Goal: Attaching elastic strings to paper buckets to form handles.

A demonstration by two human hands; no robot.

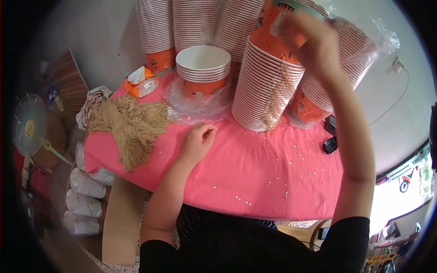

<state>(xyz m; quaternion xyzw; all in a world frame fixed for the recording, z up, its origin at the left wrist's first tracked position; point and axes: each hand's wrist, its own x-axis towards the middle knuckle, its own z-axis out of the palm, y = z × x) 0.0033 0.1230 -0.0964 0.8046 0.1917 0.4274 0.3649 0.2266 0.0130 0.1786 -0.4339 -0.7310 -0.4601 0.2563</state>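
My right hand (316, 45) is raised beside the top of a tall stack of paper buckets (255, 86), in front of the orange printed wall of the uppermost bucket (268, 34). Its fingers are blurred, so their grip is unclear. Brown strings (278, 98) hang down the side of this stack, below the hand. My left hand (199, 142) rests on the pink tablecloth (236, 164) with its fingers curled and nothing visible in them. A heap of tan string (132, 125) lies to its left. Just behind it, a short stack of white-rimmed orange buckets (203, 68) stands on crumpled clear plastic.
More stacked buckets (193, 25) in plastic wrap line the wall. Small white bits (275, 179) are scattered over the cloth. An orange-and-white packet (140, 82) lies at the back left, and a small black object (330, 145) at the right edge. White wrapped stacks (84, 202) sit lower left.
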